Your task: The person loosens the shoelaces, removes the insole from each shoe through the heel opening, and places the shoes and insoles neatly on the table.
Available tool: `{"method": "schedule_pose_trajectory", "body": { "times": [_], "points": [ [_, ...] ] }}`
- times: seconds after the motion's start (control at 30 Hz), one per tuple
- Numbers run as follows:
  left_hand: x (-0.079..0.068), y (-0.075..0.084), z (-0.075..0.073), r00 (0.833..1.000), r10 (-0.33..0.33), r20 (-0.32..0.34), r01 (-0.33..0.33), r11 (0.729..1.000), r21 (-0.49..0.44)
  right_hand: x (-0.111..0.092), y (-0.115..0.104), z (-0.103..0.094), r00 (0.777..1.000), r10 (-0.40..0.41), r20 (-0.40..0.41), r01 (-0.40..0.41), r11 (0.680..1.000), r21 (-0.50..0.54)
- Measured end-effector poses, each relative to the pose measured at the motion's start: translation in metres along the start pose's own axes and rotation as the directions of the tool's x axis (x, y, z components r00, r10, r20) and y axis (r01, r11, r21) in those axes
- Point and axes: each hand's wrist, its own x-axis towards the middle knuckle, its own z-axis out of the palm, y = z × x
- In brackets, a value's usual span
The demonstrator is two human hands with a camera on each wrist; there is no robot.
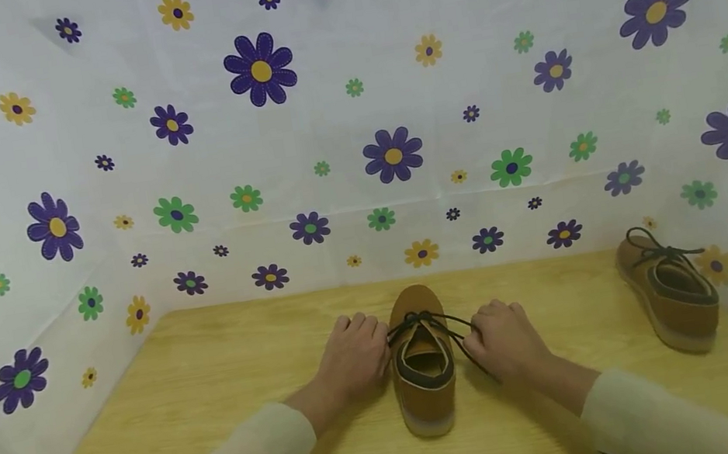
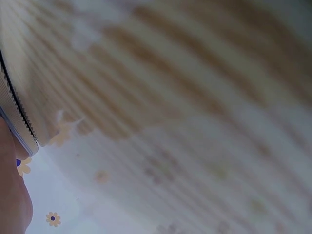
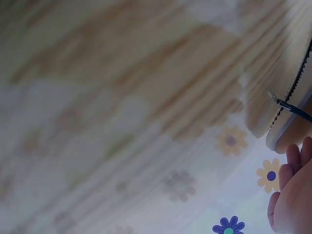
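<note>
A brown shoe [image 1: 431,405] with a dark collar stands on the table, toe pointing away from me. Its dark shoelace [image 1: 448,318] crosses in a knot over the tongue, and the ends stretch out to both sides. On the left side, my left hand [image 1: 357,353] grips one part of the lace with curled fingers, close against the shoe. My right hand [image 1: 506,339] pinches the other part a little way off to the right, and a loose end hangs below it. In the right wrist view, a lace tip [image 3: 280,102] shows beside the shoe's sole [image 3: 275,141].
A second brown shoe [image 1: 684,316], its lace [image 1: 667,252] tied in a bow, stands at the right of the wooden table [image 1: 249,354]. White cloth with flowers [image 1: 334,121] encloses the back and sides.
</note>
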Motion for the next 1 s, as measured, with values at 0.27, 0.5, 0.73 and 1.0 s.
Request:
{"method": "schedule_pose_trajectory", "body": {
  "times": [0.27,0.5,0.73,1.0],
  "points": [
    [-0.0017,0.0006,0.0000,1.000,-0.004,0.001,0.004,0.999,0.038,-0.0017,-0.0024,0.0036,0.999,-0.038,-0.005,0.038,0.999,-0.011],
    [-0.0024,0.0005,-0.0011,0.999,-0.018,0.036,0.017,0.999,0.039,-0.0015,-0.0030,0.0038,0.999,-0.012,0.051,0.013,1.000,-0.016],
    [-0.0029,0.0003,0.0023,0.997,-0.027,0.070,0.023,0.999,0.048,-0.0014,-0.0034,0.0021,0.998,-0.001,0.061,0.002,1.000,-0.009],
    [-0.0031,0.0006,0.0040,0.994,-0.032,0.106,0.028,0.999,0.040,-0.0017,-0.0044,0.0012,0.998,-0.003,0.068,0.003,1.000,-0.004]
  ]
}}
